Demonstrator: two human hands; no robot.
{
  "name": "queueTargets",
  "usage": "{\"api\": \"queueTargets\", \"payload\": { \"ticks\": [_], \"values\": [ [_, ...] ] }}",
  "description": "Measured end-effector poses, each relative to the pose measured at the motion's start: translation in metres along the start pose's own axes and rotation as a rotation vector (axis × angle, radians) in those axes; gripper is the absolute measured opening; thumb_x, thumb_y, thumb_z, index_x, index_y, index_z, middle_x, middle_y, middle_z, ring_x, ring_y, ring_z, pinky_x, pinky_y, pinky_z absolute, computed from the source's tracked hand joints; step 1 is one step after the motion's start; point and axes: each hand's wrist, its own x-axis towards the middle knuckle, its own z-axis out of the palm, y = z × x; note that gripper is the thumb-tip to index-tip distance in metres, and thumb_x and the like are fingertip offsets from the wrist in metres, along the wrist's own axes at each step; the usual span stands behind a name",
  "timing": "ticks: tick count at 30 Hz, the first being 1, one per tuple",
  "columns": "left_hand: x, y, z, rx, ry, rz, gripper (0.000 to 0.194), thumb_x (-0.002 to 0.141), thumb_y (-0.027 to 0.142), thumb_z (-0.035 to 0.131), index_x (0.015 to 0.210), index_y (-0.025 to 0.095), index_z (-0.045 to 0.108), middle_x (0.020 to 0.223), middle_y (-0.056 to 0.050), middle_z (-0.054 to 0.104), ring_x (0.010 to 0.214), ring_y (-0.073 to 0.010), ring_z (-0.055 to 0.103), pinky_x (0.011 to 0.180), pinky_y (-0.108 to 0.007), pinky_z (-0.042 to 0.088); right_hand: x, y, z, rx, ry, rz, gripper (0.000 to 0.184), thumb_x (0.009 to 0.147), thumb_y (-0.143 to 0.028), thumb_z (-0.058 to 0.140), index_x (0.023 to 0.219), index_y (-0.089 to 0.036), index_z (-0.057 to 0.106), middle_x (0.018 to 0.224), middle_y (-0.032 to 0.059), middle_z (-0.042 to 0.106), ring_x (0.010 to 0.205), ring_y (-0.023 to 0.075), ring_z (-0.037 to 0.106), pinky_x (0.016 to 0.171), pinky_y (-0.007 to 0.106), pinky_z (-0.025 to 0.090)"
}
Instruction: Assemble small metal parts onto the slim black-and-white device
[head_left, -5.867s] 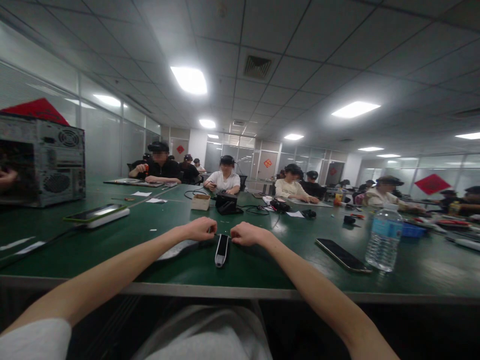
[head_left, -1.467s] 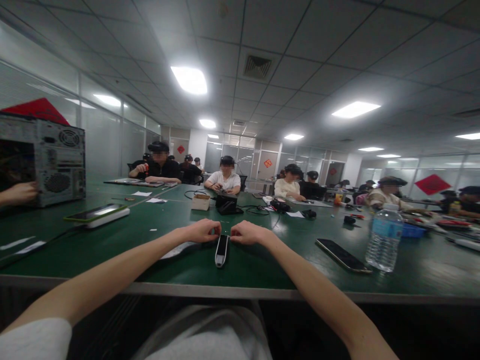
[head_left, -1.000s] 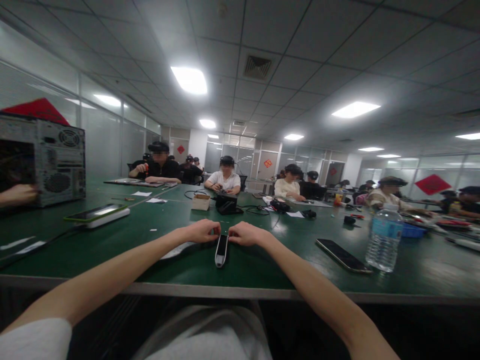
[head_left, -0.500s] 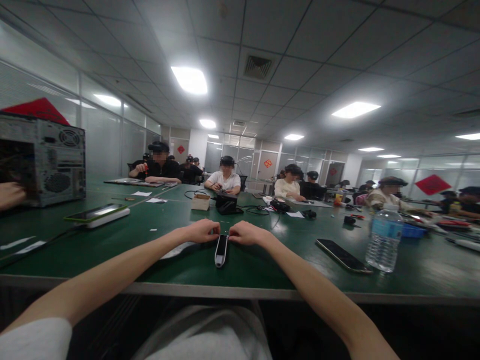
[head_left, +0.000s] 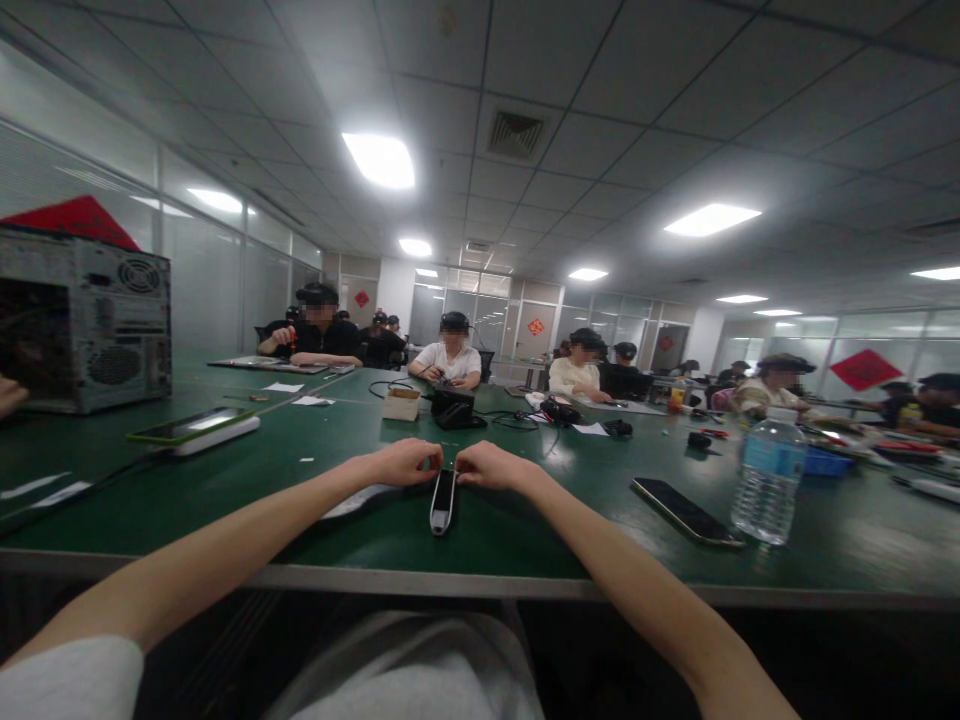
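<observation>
A slim black and silver device [head_left: 442,502] lies lengthwise on the green table [head_left: 525,530] straight ahead of me. My left hand [head_left: 402,462] and my right hand [head_left: 487,466] are both curled, knuckles up, at the device's far end, their fingertips almost meeting above it. What the fingertips pinch is too small to make out. A flat grey strip [head_left: 352,502] lies under my left wrist.
A dark phone [head_left: 686,511] and a clear water bottle [head_left: 767,480] stand to the right. A phone on a white box [head_left: 193,430] and an open computer case [head_left: 82,318] are at the left. A small cardboard box [head_left: 401,403], cables and several seated people fill the far side.
My two hands have edged slightly closer together over the device's far end. A person's hand by the computer case at the left has drawn back toward the frame edge.
</observation>
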Motion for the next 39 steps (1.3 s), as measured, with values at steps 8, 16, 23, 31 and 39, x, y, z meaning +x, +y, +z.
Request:
{"api": "queueTargets", "payload": {
  "ticks": [8, 16, 23, 31, 39],
  "values": [
    [0.0002, -0.0011, 0.0005, -0.004, 0.005, 0.023, 0.014, 0.084, 0.023, 0.058, 0.097, 0.021, 0.06, 0.085, 0.0, 0.068, 0.072, -0.0146, 0.062, 0.064, -0.022, 0.041, -0.0025, -0.0002, -0.002, -0.031, -0.049, 0.033, 0.025, 0.086, -0.035, 0.061, 0.099, -0.016, 0.069, 0.09, 0.0057, 0.069, 0.077, 0.0155, 0.059, 0.06, 0.022, 0.036],
    [-0.0003, 0.0005, -0.0015, -0.008, -0.008, 0.021, 0.014, 0.084, 0.022, 0.058, 0.097, 0.02, 0.06, 0.085, 0.0, 0.068, 0.07, -0.0141, 0.061, 0.061, -0.021, 0.04, -0.0026, 0.006, -0.0013, -0.059, -0.114, 0.065, 0.018, 0.084, -0.024, 0.06, 0.097, -0.018, 0.07, 0.093, 0.0059, 0.071, 0.082, 0.0172, 0.062, 0.063, 0.022, 0.039],
    [-0.0002, -0.0011, 0.0005, 0.001, -0.003, 0.025, 0.012, 0.083, 0.022, 0.058, 0.095, 0.02, 0.06, 0.085, 0.0, 0.068, 0.071, -0.0139, 0.061, 0.063, -0.021, 0.041, -0.0015, 0.0014, 0.0014, -0.034, -0.07, 0.015, 0.021, 0.085, -0.024, 0.06, 0.103, -0.017, 0.068, 0.092, 0.0066, 0.07, 0.08, 0.017, 0.061, 0.062, 0.023, 0.037],
    [0.0, -0.0026, 0.0012, 0.012, -0.005, 0.036, 0.013, 0.084, 0.022, 0.058, 0.096, 0.02, 0.059, 0.083, 0.001, 0.067, 0.071, -0.0137, 0.061, 0.062, -0.021, 0.04, -0.0005, 0.0014, 0.0044, 0.002, -0.057, 0.017, 0.021, 0.088, -0.031, 0.059, 0.099, -0.015, 0.067, 0.092, 0.0075, 0.069, 0.079, 0.017, 0.061, 0.061, 0.023, 0.037],
    [-0.0009, 0.0003, -0.0015, 0.019, -0.025, 0.014, 0.014, 0.084, 0.023, 0.057, 0.098, 0.021, 0.06, 0.084, 0.001, 0.068, 0.073, -0.0141, 0.062, 0.064, -0.021, 0.041, 0.0003, -0.0015, 0.0042, -0.025, -0.087, 0.074, 0.023, 0.089, -0.032, 0.056, 0.103, -0.016, 0.065, 0.1, 0.0087, 0.069, 0.086, 0.0182, 0.062, 0.065, 0.023, 0.04]
  ]
}}
